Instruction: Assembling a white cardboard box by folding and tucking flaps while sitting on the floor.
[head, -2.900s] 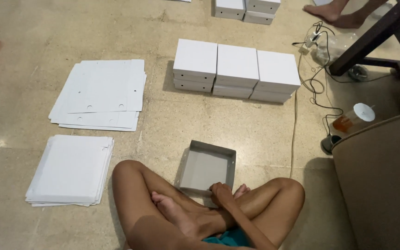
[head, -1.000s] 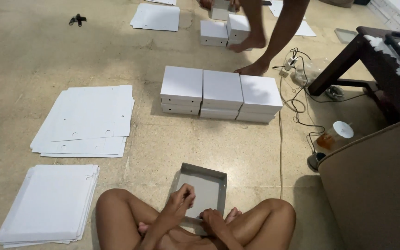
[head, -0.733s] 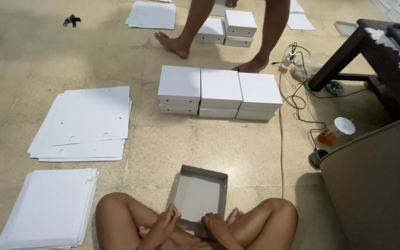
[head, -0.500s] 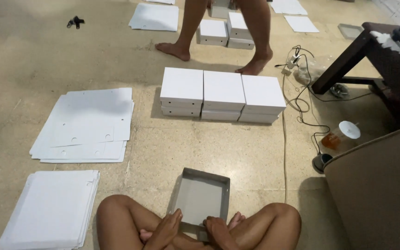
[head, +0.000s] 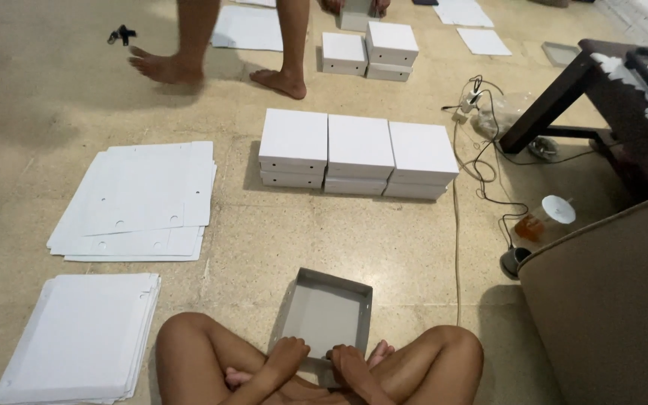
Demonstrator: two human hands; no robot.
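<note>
An open grey box tray [head: 326, 311] is set on the floor directly in front of the crossed legs [head: 204, 360] of the seated person, and everything else is placed here relative to it. Its near wall is gripped by both hands: the left hand [head: 288, 354] is closed over the near-left part of the rim, and the right hand [head: 348, 364] is clamped on the near-right part, with the fingers folded over the edge. The tray is seen to be shallow, with its four walls standing and its inside bare.

Beyond the tray, farther from the person, a row of three stacks of closed white boxes [head: 356, 154] is lined up side by side, the stacks touching one another. To the left of the tray a pile of flat white cardboard blanks [head: 80, 334] is laid, and beyond that pile a second, looser pile of flat blanks with punched holes [head: 136, 199] is spread. Well beyond the row of boxes, the bare feet of another person [head: 219, 71] are seen beside a smaller cluster of white boxes [head: 373, 49]. To the right of the tray a cable [head: 457, 225] is run along the floor, and a plastic cup with a lid [head: 547, 217] is stood near the brown sofa arm [head: 609, 300].
</note>
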